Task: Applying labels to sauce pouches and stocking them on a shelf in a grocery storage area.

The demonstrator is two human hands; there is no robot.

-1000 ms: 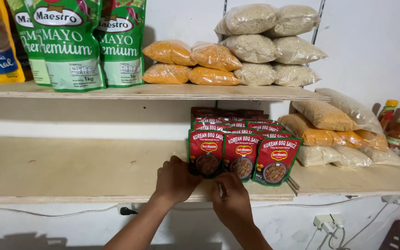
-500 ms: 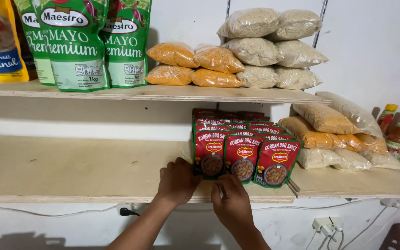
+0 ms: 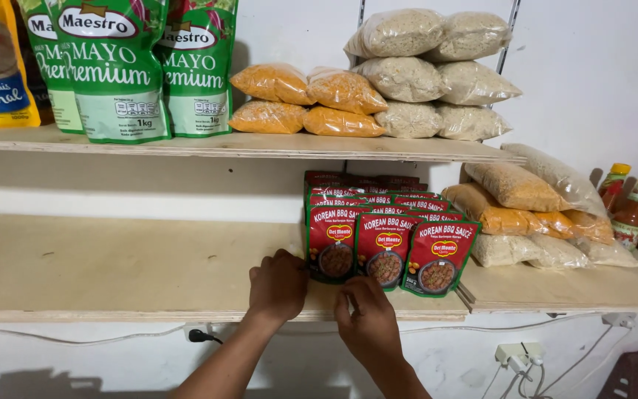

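Note:
Several red sauce pouches [image 3: 385,244] stand in rows on the lower wooden shelf [image 3: 112,273]. My left hand [image 3: 278,284] rests on the shelf's front edge, its fingers curled, touching the bottom left corner of the front left pouch [image 3: 332,251]. Just right of it, my right hand [image 3: 367,321] lies on the shelf edge below the front middle pouch [image 3: 385,255], fingertips near its base. Neither hand grips a pouch. The front right pouch [image 3: 437,258] leans slightly to the right.
On the upper shelf [image 3: 260,144] stand large green pouches [image 3: 119,70], orange grain bags [image 3: 300,100] and pale grain bags [image 3: 426,66]. More clear bags [image 3: 533,207] and orange-capped bottles [image 3: 633,214] sit at right. A wall socket [image 3: 515,355] and cables hang below.
Both hands stay at the shelf edge by the front pouches. The front row of pouches looks slightly straighter and the view has shifted a little.

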